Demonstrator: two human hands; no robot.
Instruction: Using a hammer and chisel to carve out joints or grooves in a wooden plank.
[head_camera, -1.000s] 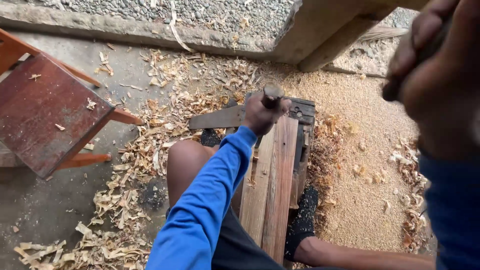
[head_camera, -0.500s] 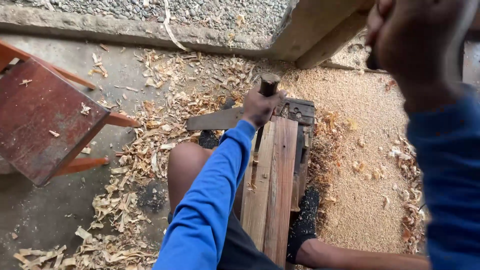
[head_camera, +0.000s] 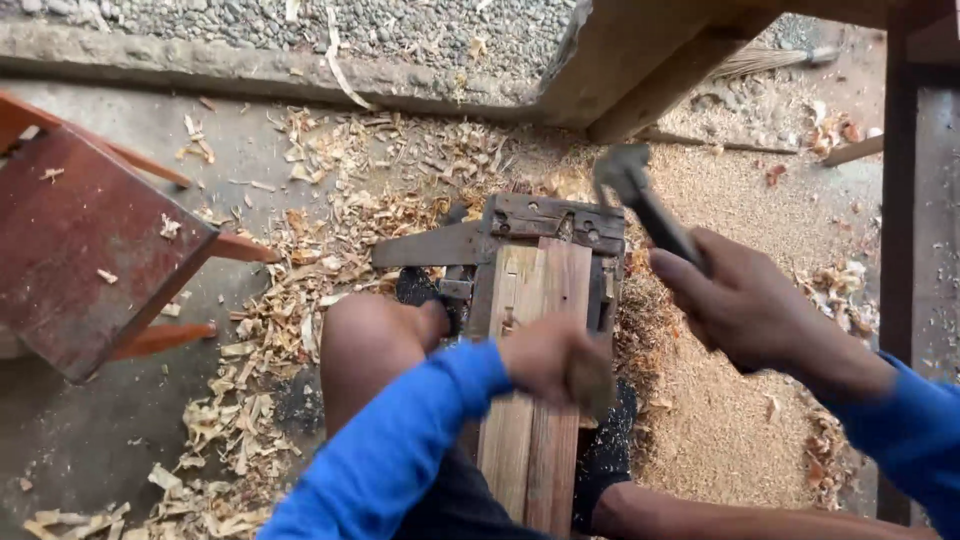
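This is a rough woodworking spot, open to the outdoors and set on the ground. Wood shavings (head_camera: 300, 300) lie thick across the middle of the frame, and fine sawdust (head_camera: 730, 420) covers the ground at the right. In the centre, wooden boards (head_camera: 535, 400) sit clamped in a worn metal vise (head_camera: 540, 225). A hammer (head_camera: 645, 205) shows at the upper right. A red wooden stool (head_camera: 90, 250) stands on bare concrete at the left, and a gravel strip (head_camera: 300, 25) runs along the top beyond a concrete curb.
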